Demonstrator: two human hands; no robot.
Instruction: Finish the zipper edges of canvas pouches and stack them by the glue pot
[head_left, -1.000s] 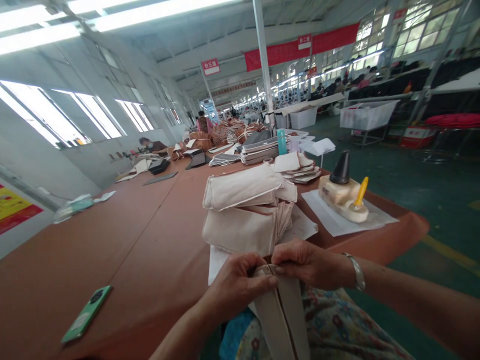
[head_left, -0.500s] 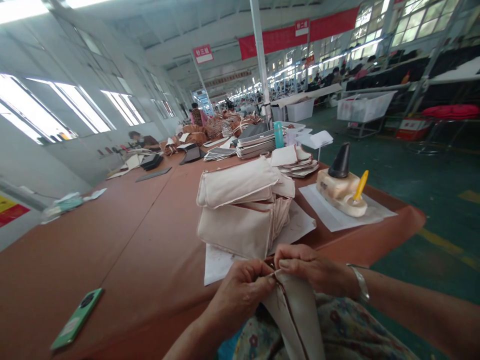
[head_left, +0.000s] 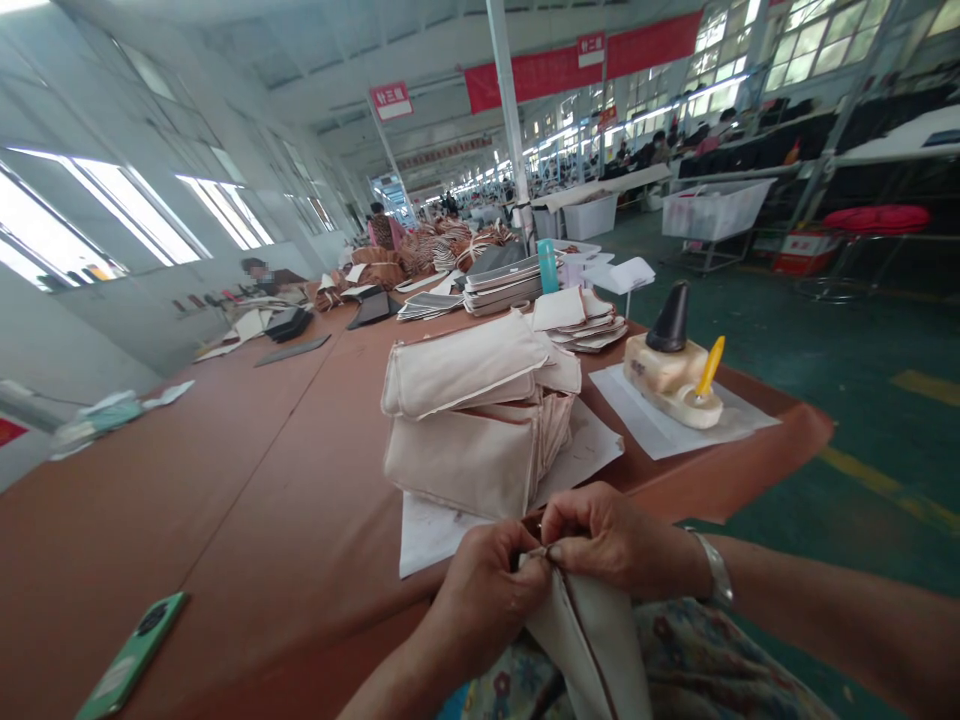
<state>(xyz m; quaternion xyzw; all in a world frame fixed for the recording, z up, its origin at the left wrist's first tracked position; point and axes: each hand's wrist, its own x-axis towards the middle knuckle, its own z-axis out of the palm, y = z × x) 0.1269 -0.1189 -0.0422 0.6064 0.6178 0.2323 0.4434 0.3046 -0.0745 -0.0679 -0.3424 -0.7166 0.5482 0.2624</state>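
Note:
A cream leather piece with a brown-edged seam (head_left: 589, 640) hangs from both hands above my lap, at the table's front edge. My left hand (head_left: 491, 590) pinches its upper end from the left, thumb on top. From the right, my right hand (head_left: 611, 540) pinches the same end, fingers curled and thumb close to the left thumb. The fingertips hide the very tip of the piece. Just beyond the hands, a stack of similar cream leather pieces (head_left: 465, 460) rests on white paper (head_left: 420, 535).
On the brown table (head_left: 300, 510), a green phone (head_left: 135, 655) lies at front left. At right, a block with a black cone-shaped bottle (head_left: 670, 318) and a yellow-handled tool (head_left: 709, 367) sits on paper. More stacked pieces (head_left: 577, 315) lie farther back; a person (head_left: 274, 278) sits at far left.
Both hands still pinch the leather piece, the fingertips now closer together at its upper end. The whole view has shifted slightly, so the table things appear farther left.

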